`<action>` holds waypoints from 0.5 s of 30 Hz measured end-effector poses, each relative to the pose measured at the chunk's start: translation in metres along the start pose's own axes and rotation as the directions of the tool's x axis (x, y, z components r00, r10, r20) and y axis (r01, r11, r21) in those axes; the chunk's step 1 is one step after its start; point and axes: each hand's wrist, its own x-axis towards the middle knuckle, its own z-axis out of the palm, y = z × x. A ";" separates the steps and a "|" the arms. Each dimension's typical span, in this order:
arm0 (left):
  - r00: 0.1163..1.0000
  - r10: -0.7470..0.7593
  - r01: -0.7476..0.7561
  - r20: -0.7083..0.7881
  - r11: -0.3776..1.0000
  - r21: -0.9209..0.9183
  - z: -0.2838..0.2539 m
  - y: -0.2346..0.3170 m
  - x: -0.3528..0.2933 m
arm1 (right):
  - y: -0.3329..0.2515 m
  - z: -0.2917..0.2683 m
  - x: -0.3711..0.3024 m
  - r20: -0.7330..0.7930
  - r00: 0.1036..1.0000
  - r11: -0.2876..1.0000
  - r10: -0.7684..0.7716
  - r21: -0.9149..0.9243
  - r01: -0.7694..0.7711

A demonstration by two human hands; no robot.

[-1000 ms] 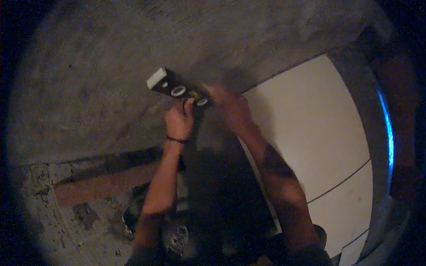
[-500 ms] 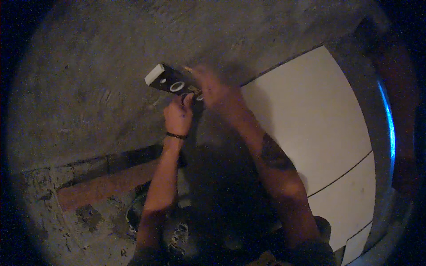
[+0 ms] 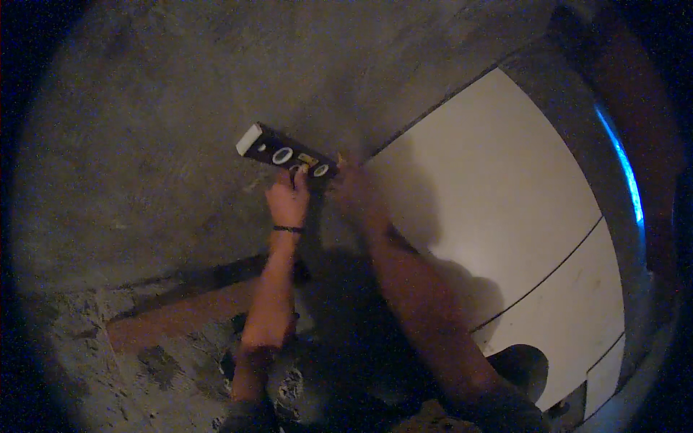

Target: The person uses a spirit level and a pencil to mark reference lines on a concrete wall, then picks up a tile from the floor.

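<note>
A short dark spirit level (image 3: 282, 155) with a pale end cap, light-rimmed holes and a yellowish vial lies slantwise against rough grey concrete. My left hand (image 3: 287, 202), a thin dark band at its wrist, is closed on the level's lower edge, thumb on its face near the vial. Beside the right end of the level is my right hand (image 3: 355, 189), dim and smeared by motion. Its fingers look closed around a thin yellowish stick (image 3: 341, 157), whose tip pokes out at the top; its kind is unclear.
Large pale tiles (image 3: 498, 180) with dark joints cover the right side, their edge close to my right hand. At lower left lies a reddish strip (image 3: 180, 310) on rough, stained ground (image 3: 166, 368). A blue light streak (image 3: 622, 166) curves along the right rim.
My right hand has moved down and right, off the level's upper edge to beside its right end, uncovering the vial and a hole. My left hand still holds the level.
</note>
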 end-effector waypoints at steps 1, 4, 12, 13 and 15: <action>1.000 0.007 -0.007 -0.012 1.000 0.020 -0.003 -0.011 -0.003 | -0.018 0.009 -0.004 -0.002 1.000 1.000 -0.011 0.021 0.011; 0.995 0.014 -0.041 -0.103 0.964 -0.263 -0.005 -0.008 -0.010 | -0.039 0.011 -0.019 -0.078 0.996 0.930 -0.039 -0.368 0.008; 0.969 -0.115 0.000 -0.217 0.884 -0.468 -0.029 0.041 -0.025 | -0.102 -0.004 -0.027 0.015 0.872 0.422 0.490 0.871 -0.252; 0.974 -0.087 -0.026 -0.211 0.875 -0.483 -0.021 0.059 -0.026 | -0.082 -0.016 -0.027 -0.022 0.872 0.433 0.489 0.874 -0.221; 0.982 -0.022 -0.099 -0.187 0.786 -0.610 -0.002 0.086 -0.025 | -0.044 -0.035 -0.028 -0.306 0.940 0.864 0.149 0.503 0.027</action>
